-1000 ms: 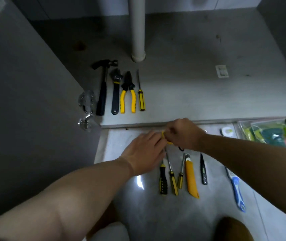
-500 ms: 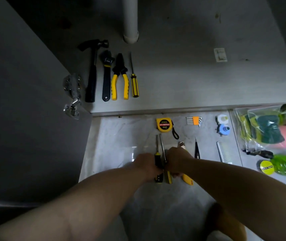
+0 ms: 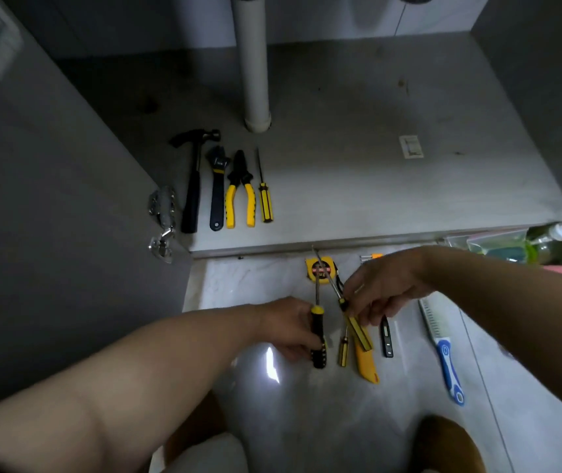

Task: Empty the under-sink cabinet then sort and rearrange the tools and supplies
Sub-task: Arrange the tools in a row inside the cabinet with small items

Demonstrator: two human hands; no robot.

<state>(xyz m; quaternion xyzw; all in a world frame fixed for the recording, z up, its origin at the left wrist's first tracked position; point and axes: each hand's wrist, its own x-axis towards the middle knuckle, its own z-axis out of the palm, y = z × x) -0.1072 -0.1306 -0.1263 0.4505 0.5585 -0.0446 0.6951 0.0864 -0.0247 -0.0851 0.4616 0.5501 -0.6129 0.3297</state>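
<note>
Floor [image 3: 307, 421]: glossy smooth tile, bright glare spot.
Cabinet floor [image 3: 375, 186]: matt grey, smooth, few dark marks.
Pipe [image 3: 254, 63]: smooth white plastic.
Hinge [image 3: 163, 213]: shiny metal.
Pliers [image 3: 240, 192]: yellow plastic handles, dull dark metal head.
Black screwdriver [image 3: 318, 339]: shiny metal shaft, matt black handle.
Striped screwdriver [image 3: 358, 331]: glossy plastic handle.
Tape measure [image 3: 311, 271]: yellow plastic case.
Bag [image 3: 491, 242]: clear shiny plastic.

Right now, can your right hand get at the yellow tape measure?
Probably not yet: the right hand holds a striped screwdriver, whose shaft crosses over the tape measure. Nothing else blocks the floor between them, so setting it down should free the way.
</note>
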